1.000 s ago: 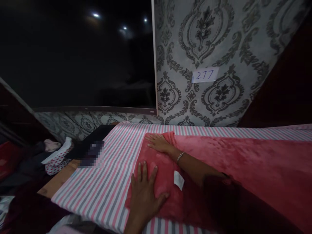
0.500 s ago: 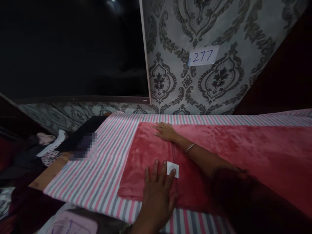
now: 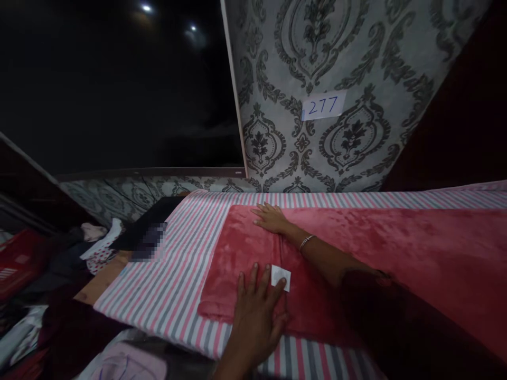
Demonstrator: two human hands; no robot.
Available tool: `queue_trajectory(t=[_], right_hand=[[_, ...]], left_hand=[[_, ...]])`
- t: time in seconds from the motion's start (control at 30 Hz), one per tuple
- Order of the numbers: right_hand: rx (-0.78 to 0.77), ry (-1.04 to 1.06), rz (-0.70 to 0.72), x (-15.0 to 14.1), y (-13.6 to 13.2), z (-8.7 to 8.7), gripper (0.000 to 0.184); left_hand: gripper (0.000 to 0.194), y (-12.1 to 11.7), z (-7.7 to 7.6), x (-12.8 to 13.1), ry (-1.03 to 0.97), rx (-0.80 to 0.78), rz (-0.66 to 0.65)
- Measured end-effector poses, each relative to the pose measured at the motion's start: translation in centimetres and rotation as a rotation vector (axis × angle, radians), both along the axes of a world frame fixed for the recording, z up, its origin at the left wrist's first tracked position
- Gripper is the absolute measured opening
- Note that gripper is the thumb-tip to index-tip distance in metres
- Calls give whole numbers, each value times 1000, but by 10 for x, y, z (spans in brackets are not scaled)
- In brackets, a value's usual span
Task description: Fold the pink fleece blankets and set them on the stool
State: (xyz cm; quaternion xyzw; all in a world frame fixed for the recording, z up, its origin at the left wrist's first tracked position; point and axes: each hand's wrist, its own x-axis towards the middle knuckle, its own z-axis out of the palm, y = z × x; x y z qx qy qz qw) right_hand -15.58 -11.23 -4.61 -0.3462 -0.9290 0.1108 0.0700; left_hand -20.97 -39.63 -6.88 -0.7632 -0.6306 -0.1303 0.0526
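A plush red-pink blanket (image 3: pixel 396 248) lies spread over a striped cloth (image 3: pixel 170 279), its left end doubled into a flat folded section. On the near part of that fold my left hand (image 3: pixel 257 314) rests palm down, fingers stretched and apart. One of its fingertips overlaps a small white label (image 3: pixel 281 278) on the blanket. Further off, my right hand (image 3: pixel 271 217) presses flat near the blanket's far edge, fingers spread, a thin bangle (image 3: pixel 307 241) on the wrist. Neither hand grips anything.
A large dark screen (image 3: pixel 130 95) stands behind on the left. Patterned wallpaper carries a paper marked 277 (image 3: pixel 324 105). Left of the cloth are a black flat item (image 3: pixel 158 214), a wooden surface (image 3: pixel 103 277) and heaped clothes (image 3: pixel 101 258). A pale pink item (image 3: pixel 130 363) sits below.
The view has shifted slightly, bringing more of the left-hand clutter into sight. Both hands stay flat in nearly the same places on the blanket.
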Motion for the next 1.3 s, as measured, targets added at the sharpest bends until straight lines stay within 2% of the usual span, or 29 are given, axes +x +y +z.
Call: queue_trajectory(t=[0.13, 0.27, 0.37, 0.47, 0.57, 0.67, 0.87, 1.0, 1.17, 1.3], right_hand=[[23, 58, -69, 15, -22, 8, 64], [28, 150, -25, 55, -49, -5, 65], [-31, 222, 3, 92, -61, -14, 64], [-143, 318, -51, 112, -64, -11, 62], [-215, 356, -183, 106, -60, -2, 63], [-219, 341, -237, 83, -53, 5, 63], [-186, 330, -292, 42, -45, 11, 60], [-160, 358, -316, 29, -46, 17, 50], [-86, 429, -327, 39, -41, 34, 51], [-48, 467, -403, 73, -32, 34, 57]], left_hand=[[67, 0, 0, -1, -7, -4, 6], [67, 2, 1, -3, -32, -2, 3], [68, 3, 7, -2, -67, 11, -7], [74, 2, 15, 8, -105, 59, 38], [64, -3, 20, 25, -118, 67, 145], [49, -8, 16, 36, -108, 87, 195], [56, -5, 2, 28, 4, 126, 152], [36, 1, 7, 16, -13, 224, 71], [31, 8, 27, 21, -112, 447, 12], [30, 17, 32, 50, -133, 452, -45]])
